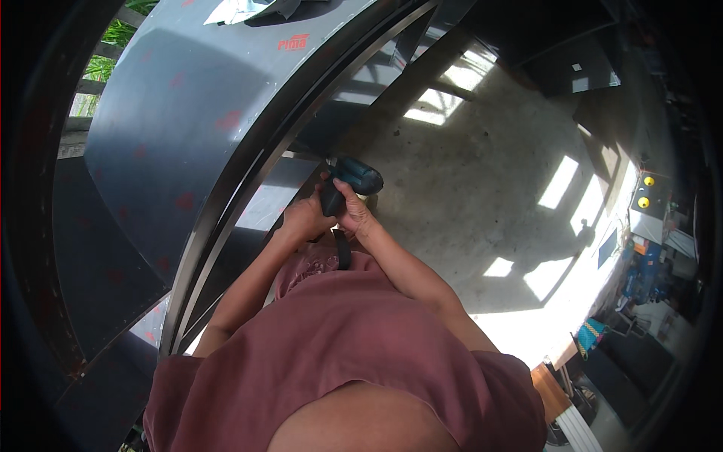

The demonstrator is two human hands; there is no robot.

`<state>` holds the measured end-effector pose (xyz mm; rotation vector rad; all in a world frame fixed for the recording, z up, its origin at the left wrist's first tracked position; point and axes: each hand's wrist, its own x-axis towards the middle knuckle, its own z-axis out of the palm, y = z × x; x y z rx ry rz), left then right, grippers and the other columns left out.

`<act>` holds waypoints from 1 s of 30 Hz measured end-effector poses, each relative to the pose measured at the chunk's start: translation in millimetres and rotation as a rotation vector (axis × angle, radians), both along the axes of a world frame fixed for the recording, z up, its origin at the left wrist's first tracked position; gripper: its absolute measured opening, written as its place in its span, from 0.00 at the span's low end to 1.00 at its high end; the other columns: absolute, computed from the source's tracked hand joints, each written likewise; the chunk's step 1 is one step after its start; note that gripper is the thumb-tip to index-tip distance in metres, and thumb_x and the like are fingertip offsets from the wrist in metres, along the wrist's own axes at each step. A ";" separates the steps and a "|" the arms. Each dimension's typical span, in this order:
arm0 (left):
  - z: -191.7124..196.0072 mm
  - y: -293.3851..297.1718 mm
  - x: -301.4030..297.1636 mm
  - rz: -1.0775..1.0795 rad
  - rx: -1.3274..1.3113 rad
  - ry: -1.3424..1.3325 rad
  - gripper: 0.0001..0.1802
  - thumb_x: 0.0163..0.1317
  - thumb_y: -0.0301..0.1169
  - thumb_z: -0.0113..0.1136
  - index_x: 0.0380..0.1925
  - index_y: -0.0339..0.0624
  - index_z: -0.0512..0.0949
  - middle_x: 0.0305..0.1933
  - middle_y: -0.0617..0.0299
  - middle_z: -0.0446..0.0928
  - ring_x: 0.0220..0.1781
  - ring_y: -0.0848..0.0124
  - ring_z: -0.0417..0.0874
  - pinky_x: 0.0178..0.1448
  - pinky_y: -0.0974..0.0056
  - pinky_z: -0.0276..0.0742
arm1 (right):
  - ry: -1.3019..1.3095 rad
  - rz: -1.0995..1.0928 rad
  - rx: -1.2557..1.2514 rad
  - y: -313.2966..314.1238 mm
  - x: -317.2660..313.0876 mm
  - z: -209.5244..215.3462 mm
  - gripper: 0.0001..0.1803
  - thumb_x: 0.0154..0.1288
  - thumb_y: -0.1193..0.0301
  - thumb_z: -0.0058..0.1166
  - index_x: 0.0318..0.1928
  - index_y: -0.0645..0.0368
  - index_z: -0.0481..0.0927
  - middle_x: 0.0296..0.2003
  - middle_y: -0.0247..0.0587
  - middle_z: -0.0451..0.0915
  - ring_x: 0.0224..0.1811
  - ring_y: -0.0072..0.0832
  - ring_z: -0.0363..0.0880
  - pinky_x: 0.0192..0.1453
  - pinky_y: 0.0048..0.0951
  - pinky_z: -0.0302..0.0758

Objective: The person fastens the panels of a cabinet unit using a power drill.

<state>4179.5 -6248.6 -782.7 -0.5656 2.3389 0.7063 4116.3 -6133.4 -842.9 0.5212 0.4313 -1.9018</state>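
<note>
A dark teal and black cordless drill (pixel 357 176) is held in front of my body, close to a long metal-edged frame (pixel 260 154). My right hand (pixel 352 206) is closed round its black grip, the thumb lying along the side below the motor housing. My left hand (pixel 304 218) presses against the other side of the grip, its fingers curled and partly hidden. The drill's rounded back end points right, and its front points left toward the frame. Whether its tip touches anything cannot be made out. A black strap (pixel 342 250) hangs just below my hands.
Large dark grey sheets (pixel 181 113) with red markings lie to the left. A crumpled white piece (pixel 237 9) rests at their far edge. Sunlit patches cross the concrete floor (pixel 467 188) on the right. Farther right are a dark box with yellow round parts (pixel 645 192) and blue bottles (pixel 644 275).
</note>
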 end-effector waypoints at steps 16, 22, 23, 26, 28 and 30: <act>12.1 24.1 -111.9 -0.165 -0.054 0.086 0.44 0.44 0.50 0.60 0.56 0.26 0.65 0.43 0.38 0.77 0.49 0.48 0.78 0.53 0.53 0.74 | 0.160 -0.120 0.066 28.0 -102.7 -15.8 0.24 0.57 0.64 0.61 0.54 0.52 0.70 0.43 0.39 0.77 0.45 0.31 0.76 0.51 0.38 0.76; 21.3 12.7 -172.1 -0.105 -0.116 0.196 0.35 0.43 0.45 0.59 0.45 0.24 0.72 0.38 0.42 0.79 0.45 0.51 0.79 0.50 0.55 0.76 | 0.120 -0.060 -0.070 9.0 -174.1 0.4 0.17 0.59 0.65 0.59 0.47 0.56 0.74 0.38 0.41 0.78 0.41 0.31 0.77 0.50 0.34 0.75; 23.5 15.1 -180.5 -0.091 -0.118 0.205 0.36 0.43 0.45 0.60 0.45 0.24 0.72 0.38 0.42 0.79 0.45 0.51 0.79 0.50 0.55 0.76 | 0.083 -0.063 -0.074 9.1 -182.3 2.0 0.17 0.59 0.65 0.59 0.47 0.56 0.75 0.37 0.41 0.79 0.42 0.31 0.77 0.51 0.34 0.75; 24.0 14.6 -208.4 -0.067 -0.148 0.221 0.36 0.42 0.45 0.60 0.44 0.23 0.72 0.38 0.42 0.79 0.44 0.50 0.80 0.49 0.55 0.76 | 0.125 -0.046 -0.055 4.2 -209.8 -9.8 0.17 0.59 0.64 0.58 0.46 0.57 0.74 0.37 0.41 0.78 0.43 0.31 0.76 0.52 0.34 0.74; 30.1 14.0 -229.6 -0.048 -0.139 0.148 0.36 0.41 0.45 0.60 0.45 0.24 0.72 0.38 0.42 0.79 0.44 0.50 0.80 0.49 0.55 0.76 | 0.115 -0.049 -0.041 1.6 -224.1 -15.8 0.17 0.59 0.64 0.58 0.46 0.57 0.74 0.37 0.40 0.78 0.43 0.31 0.76 0.52 0.34 0.73; 31.0 13.3 -244.8 -0.033 -0.121 0.093 0.37 0.41 0.45 0.60 0.47 0.24 0.71 0.40 0.41 0.78 0.44 0.50 0.80 0.49 0.54 0.76 | 0.105 -0.063 -0.053 -0.4 -236.2 -16.0 0.16 0.59 0.64 0.58 0.45 0.57 0.74 0.37 0.39 0.77 0.43 0.30 0.76 0.53 0.33 0.73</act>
